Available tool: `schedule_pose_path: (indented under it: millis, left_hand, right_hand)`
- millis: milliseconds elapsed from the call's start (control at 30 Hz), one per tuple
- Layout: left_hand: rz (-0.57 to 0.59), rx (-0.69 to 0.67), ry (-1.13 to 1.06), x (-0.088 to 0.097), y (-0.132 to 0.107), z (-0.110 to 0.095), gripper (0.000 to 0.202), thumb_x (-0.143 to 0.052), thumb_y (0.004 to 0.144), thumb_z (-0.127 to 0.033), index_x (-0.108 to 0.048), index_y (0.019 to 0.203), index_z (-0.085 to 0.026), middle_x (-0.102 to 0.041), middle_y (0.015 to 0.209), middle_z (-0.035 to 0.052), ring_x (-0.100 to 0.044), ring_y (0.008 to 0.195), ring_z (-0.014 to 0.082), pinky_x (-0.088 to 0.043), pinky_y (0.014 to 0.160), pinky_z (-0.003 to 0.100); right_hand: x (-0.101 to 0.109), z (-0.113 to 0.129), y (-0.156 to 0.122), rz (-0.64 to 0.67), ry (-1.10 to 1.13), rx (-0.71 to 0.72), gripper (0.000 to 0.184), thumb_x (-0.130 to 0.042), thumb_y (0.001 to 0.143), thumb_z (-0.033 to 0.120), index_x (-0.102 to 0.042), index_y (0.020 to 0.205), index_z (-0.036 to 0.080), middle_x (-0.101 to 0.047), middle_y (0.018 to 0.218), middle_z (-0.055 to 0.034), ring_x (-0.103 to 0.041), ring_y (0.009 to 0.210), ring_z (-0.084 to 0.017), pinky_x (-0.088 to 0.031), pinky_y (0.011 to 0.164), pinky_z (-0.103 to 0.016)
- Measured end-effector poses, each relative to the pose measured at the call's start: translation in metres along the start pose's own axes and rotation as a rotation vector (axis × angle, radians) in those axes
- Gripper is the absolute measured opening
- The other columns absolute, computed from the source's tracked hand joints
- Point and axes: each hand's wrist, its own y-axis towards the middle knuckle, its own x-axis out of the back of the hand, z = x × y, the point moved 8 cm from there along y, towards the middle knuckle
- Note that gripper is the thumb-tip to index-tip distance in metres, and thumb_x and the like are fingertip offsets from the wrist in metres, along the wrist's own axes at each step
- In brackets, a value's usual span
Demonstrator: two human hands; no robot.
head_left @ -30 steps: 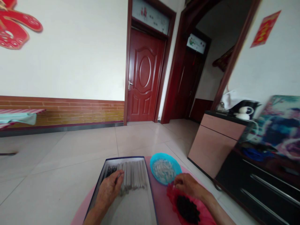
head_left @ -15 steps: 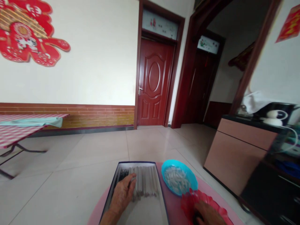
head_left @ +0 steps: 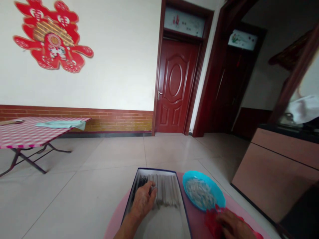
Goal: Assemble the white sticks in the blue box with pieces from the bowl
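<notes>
Head view, only one. Left hand (head_left: 143, 202) lies palm down inside a shallow rectangular cardboard box with dark blue walls and a grey floor (head_left: 163, 227). Its fingers (head_left: 152, 192) are bent down onto a row of thin grey sticks (head_left: 166, 191) laid side by side along the box's far half. The tips touch the sticks at the row's left part; cannot tell if one is actually pinched. A few darker sticks (head_left: 141, 181) sit at the far left of the row, just beside the knuckles. Near half of the box floor is bare. The box sits on a round pink table (head_left: 113, 227), left of centre. Right of the box, just beside it, is a round turquoise plastic bowl (head_left: 220, 197) filled with small pale pieces (head_left: 200, 196). Nearer than the bowl and touching its rim is a crinkled red plastic dish (head_left: 211, 223). Right hand (head_left: 233, 226) is low at the frame edge, partly cut off, resting on or in the red dish, fingers curled; grip cannot be told, blurred. Background: pale tiled floor (head_left: 99, 166), folding table with red-and-white check cloth (head_left: 27, 134) at left with a teal cloth (head_left: 63, 124) on it, red paper wall ornament (head_left: 53, 49), dark red panelled door (head_left: 175, 86), pinkish-brown cabinet (head_left: 276, 169) at right.
</notes>
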Motion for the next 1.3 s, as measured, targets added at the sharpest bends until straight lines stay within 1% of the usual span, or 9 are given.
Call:
schedule_pose_path:
  millis: [100,233,400,533,667,767,900,1100,1300]
  left_hand:
    - [0.004,0.001,-0.009,0.0,0.0,-0.001,0.02,-0.043,0.089,-0.03,-0.059,0.091,-0.018,-0.063,0.062,0.0015,-0.062,0.059,0.0152,-0.045,0.055,0.022]
    - [-0.048,-0.02,0.004,0.002,-0.004,0.0,0.021,-0.042,0.09,-0.031,-0.059,0.095,-0.018,-0.066,0.07,0.0035,-0.065,0.066,0.0163,-0.049,0.061,0.024]
    - [-0.142,-0.028,0.017,0.007,-0.006,0.003,0.024,-0.042,0.091,-0.032,-0.059,0.099,-0.017,-0.069,0.077,0.0073,-0.066,0.07,0.0185,-0.052,0.065,0.028]
    - [-0.161,-0.026,0.014,0.008,-0.005,0.002,0.022,-0.043,0.09,-0.03,-0.059,0.099,-0.018,-0.069,0.08,0.0074,-0.067,0.073,0.019,-0.054,0.067,0.029]
    - [-0.153,-0.049,-0.002,0.007,-0.005,-0.002,0.023,-0.042,0.09,-0.027,-0.06,0.099,-0.018,-0.07,0.083,0.0087,-0.068,0.075,0.0192,-0.054,0.07,0.029]
    - [-0.119,-0.068,-0.002,0.004,-0.004,-0.004,0.024,-0.041,0.089,-0.027,-0.06,0.099,-0.018,-0.07,0.083,0.0092,-0.068,0.076,0.0192,-0.054,0.071,0.028]
    - [-0.096,-0.077,0.001,0.002,-0.003,-0.004,0.024,-0.04,0.09,-0.027,-0.059,0.1,-0.018,-0.07,0.084,0.0092,-0.068,0.077,0.0191,-0.053,0.072,0.028]
    - [-0.048,-0.106,0.011,-0.003,-0.004,-0.007,0.021,-0.041,0.089,-0.024,-0.06,0.097,-0.018,-0.069,0.086,0.0088,-0.067,0.079,0.0205,-0.053,0.071,0.029]
    - [-0.022,-0.119,0.021,-0.006,-0.005,-0.01,0.021,-0.042,0.089,-0.023,-0.06,0.097,-0.02,-0.069,0.084,0.0074,-0.066,0.078,0.0186,-0.051,0.071,0.026]
  right_hand:
    - [-0.008,0.061,0.024,-0.044,0.26,0.063,0.018,-0.054,0.067,0.031,-0.069,0.077,0.027,-0.069,0.085,-0.0061,-0.063,0.083,-0.025,-0.049,0.08,-0.036]
    - [-0.04,0.133,0.057,0.019,0.693,0.093,0.027,-0.063,0.066,0.036,-0.067,0.089,0.022,-0.069,0.091,-0.0059,-0.063,0.09,-0.024,-0.048,0.085,-0.036]
    - [-0.068,0.173,0.08,0.04,0.903,0.144,0.025,-0.069,0.063,0.036,-0.066,0.082,0.021,-0.068,0.082,-0.0037,-0.063,0.083,-0.022,-0.048,0.081,-0.035]
    - [-0.092,0.169,0.091,0.032,0.948,0.127,0.023,-0.071,0.063,0.035,-0.066,0.079,0.02,-0.066,0.081,-0.0029,-0.062,0.082,-0.021,-0.048,0.082,-0.035]
    - [-0.12,0.142,0.093,-0.02,1.047,-0.088,0.032,-0.073,0.057,0.038,-0.065,0.082,0.02,-0.067,0.081,-0.0028,-0.064,0.079,-0.021,-0.051,0.076,-0.035]
    - [-0.131,0.133,0.088,-0.014,1.104,-0.184,0.029,-0.074,0.055,0.035,-0.062,0.078,0.021,-0.067,0.079,-0.001,-0.064,0.076,-0.019,-0.052,0.071,-0.031]
    - [-0.134,0.138,0.085,0.038,1.084,-0.19,0.025,-0.071,0.056,0.035,-0.061,0.074,0.02,-0.066,0.071,0.0,-0.064,0.073,-0.019,-0.049,0.064,-0.028]
    - [-0.129,0.138,0.084,-0.035,1.05,-0.187,0.026,-0.07,0.058,0.034,-0.063,0.078,0.019,-0.062,0.065,0.0032,-0.058,0.061,-0.014,-0.046,0.059,-0.026]
    - [-0.13,0.148,0.085,0.023,1.04,-0.09,0.02,-0.068,0.059,0.033,-0.062,0.072,0.019,-0.057,0.056,0.0043,-0.051,0.053,-0.012,-0.04,0.052,-0.024]
